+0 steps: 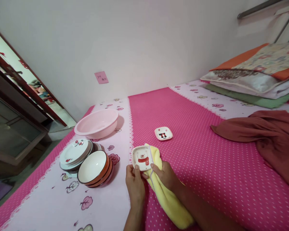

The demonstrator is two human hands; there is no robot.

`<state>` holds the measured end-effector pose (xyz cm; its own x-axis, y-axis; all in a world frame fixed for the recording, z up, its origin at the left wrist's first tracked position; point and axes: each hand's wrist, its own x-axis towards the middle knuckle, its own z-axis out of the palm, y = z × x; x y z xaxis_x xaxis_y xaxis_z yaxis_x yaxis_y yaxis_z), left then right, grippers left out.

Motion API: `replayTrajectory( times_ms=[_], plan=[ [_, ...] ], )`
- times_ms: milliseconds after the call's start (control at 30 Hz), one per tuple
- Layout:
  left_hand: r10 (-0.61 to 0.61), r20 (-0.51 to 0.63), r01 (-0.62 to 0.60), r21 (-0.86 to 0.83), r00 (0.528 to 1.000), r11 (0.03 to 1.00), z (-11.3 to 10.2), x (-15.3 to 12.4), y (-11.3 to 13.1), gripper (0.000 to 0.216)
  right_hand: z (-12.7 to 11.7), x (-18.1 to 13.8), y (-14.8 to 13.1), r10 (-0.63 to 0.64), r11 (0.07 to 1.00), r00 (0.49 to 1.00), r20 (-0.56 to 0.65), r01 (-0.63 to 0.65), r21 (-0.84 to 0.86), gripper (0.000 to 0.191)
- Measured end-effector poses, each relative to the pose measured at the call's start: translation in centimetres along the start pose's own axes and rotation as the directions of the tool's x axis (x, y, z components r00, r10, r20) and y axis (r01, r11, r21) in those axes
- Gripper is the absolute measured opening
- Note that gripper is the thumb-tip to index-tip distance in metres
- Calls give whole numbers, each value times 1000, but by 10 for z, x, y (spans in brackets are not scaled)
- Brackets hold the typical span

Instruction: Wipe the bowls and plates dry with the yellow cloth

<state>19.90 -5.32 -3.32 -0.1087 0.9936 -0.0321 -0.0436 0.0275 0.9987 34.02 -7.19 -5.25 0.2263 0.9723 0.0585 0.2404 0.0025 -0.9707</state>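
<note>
A small square dish (141, 155) with a bear in a red scarf painted on it is held up between my two hands. My left hand (135, 182) pinches its lower left edge, thumb on the rim. My right hand (168, 175) grips a yellow cloth (168, 205) and presses it against the dish's right edge; the cloth hangs down below. Just beyond lies a second small square dish (163, 133), with a dark cat on it, flat on the pink bedspread (192, 154).
To the left stand stacked plates (74, 152), nested orange-sided bowls (95, 168) and a pink basin (97, 123). Brown clothing (260, 138) lies at right, below piled pillows and bedding (255, 72). A wall (144, 48) with a pink note (101, 77) rises behind the bed.
</note>
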Motion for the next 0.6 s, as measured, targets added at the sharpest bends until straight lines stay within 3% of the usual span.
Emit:
replayTrajectory(
  times_ms=[333,500,600],
  plan=[
    [12,23,-11,-45,1000,999,-1,4,-4,37,0,1,0,-6,1000,1000,-19,6,22,41],
    [-1,13,2,-59,1000,998,1,2,0,57,1,2,2,20,1000,999,-36,-20,16,41],
    [-19,19,20,-48,1000,999,0,1,3,56,0,3,2,22,1000,999,-29,-21,21,42]
  ],
)
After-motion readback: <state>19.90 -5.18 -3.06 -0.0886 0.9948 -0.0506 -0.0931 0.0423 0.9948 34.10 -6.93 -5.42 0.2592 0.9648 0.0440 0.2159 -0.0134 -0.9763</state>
